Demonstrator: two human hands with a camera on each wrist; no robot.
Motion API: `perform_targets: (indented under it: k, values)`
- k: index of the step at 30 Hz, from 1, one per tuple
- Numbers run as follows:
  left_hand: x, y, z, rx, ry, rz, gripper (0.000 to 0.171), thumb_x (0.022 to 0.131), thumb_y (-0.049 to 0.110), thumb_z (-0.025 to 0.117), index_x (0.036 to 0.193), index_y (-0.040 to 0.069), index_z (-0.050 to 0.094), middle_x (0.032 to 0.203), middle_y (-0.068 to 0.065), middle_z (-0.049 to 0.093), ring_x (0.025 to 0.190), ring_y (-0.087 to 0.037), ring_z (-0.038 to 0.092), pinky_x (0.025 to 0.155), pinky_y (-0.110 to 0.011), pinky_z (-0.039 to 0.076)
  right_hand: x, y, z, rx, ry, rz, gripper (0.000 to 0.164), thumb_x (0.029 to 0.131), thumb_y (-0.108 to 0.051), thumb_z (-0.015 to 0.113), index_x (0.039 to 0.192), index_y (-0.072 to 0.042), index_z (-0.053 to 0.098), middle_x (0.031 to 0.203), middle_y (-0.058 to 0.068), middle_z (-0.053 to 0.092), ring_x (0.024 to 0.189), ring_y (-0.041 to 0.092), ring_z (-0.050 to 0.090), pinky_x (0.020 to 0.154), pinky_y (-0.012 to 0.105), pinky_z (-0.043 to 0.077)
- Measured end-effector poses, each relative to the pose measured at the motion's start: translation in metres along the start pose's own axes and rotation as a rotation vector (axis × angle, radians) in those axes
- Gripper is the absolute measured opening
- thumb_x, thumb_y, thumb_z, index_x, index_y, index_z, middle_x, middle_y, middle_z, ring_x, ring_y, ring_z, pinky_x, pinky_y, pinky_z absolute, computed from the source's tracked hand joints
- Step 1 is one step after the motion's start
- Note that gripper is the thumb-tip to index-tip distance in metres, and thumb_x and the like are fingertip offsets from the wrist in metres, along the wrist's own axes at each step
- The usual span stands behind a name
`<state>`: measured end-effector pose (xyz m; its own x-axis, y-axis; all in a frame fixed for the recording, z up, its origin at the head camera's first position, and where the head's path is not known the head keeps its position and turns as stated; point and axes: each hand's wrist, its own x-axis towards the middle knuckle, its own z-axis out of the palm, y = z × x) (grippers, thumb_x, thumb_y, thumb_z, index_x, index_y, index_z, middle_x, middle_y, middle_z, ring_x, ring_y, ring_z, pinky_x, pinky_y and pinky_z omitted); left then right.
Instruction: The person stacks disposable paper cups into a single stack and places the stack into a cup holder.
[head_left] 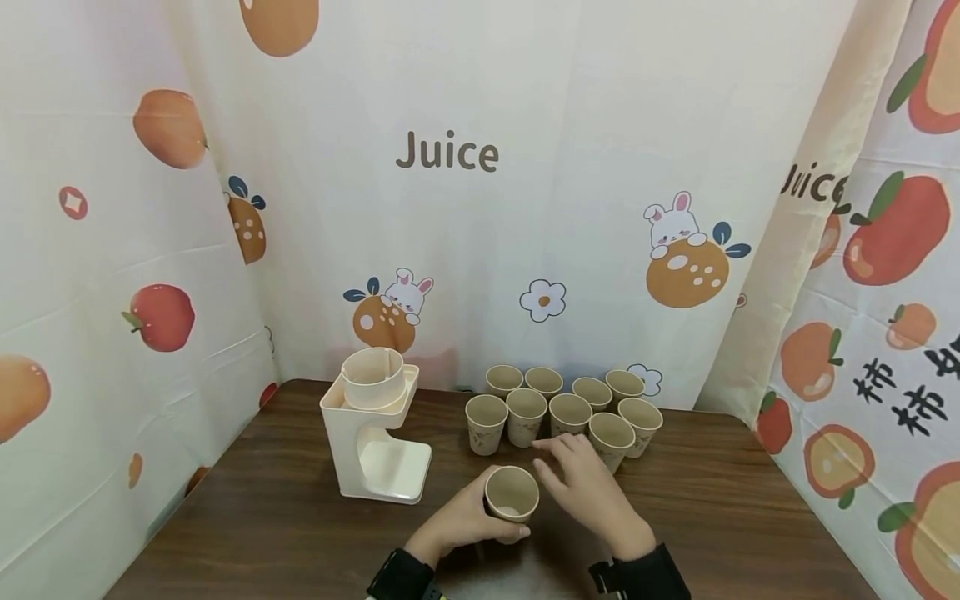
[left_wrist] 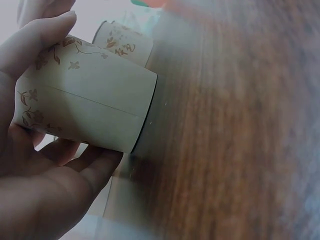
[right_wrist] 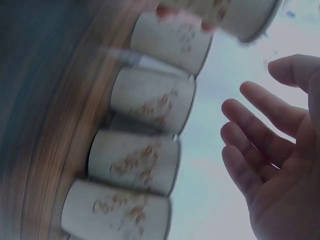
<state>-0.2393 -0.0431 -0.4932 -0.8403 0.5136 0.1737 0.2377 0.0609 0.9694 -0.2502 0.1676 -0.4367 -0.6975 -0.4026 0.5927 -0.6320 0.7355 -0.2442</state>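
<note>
My left hand (head_left: 470, 510) grips a beige paper cup (head_left: 512, 493) around its side, its mouth facing up toward the head camera. Brown floral print on this paper cup (left_wrist: 85, 95) shows in the left wrist view, with the thumb on one side and the fingers on the other. To the right of it, my right hand (head_left: 588, 487) hovers with nothing in it, fingers loosely extended. Just beyond that hand stands a group of several matching paper cups (head_left: 527, 421). In the right wrist view, the right hand (right_wrist: 280, 145) faces a row of these printed cups (right_wrist: 135, 160).
A cream-coloured stand (head_left: 348, 454) with a round cup-like top (head_left: 372, 379) and a flat base stands left of the cups. The brown wooden table (head_left: 285, 517) ends at a fruit-patterned curtain (head_left: 480, 225) at the back and sides.
</note>
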Motion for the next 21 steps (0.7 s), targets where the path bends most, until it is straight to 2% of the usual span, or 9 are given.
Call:
perform_targets:
  k: [7,13,21]
  values:
    - [-0.001,0.002,0.001,-0.013,0.010,-0.014,0.064,0.068,0.019,0.083,0.123,0.021,0.049,0.112,-0.006,0.061,0.104,-0.028,0.055,0.091,-0.050,0.042,-0.002,0.027,-0.007,-0.044,0.097,0.065,0.021,0.084,-0.017,0.066,0.104,-0.009,0.067,0.092,0.003,0.062,0.084,0.018,0.048,0.068,0.038,0.044]
    - [-0.002,0.001,0.001,-0.039,0.005,0.003,0.064,0.069,0.016,0.082,0.124,0.020,0.049,0.114,-0.012,0.061,0.105,-0.032,0.054,0.092,-0.051,0.042,-0.005,0.044,-0.009,-0.109,0.162,0.097,0.020,0.082,-0.014,0.066,0.101,-0.006,0.068,0.082,0.005,0.061,0.081,0.024,0.049,0.070,0.042,0.042]
    - [-0.002,-0.002,0.000,-0.039,0.007,0.017,0.064,0.069,0.017,0.082,0.124,0.020,0.049,0.114,-0.014,0.061,0.105,-0.034,0.054,0.092,-0.052,0.041,-0.007,0.064,-0.005,-0.161,0.272,0.157,0.025,0.081,-0.014,0.065,0.102,-0.001,0.065,0.100,0.016,0.064,0.089,0.034,0.050,0.075,0.050,0.045]
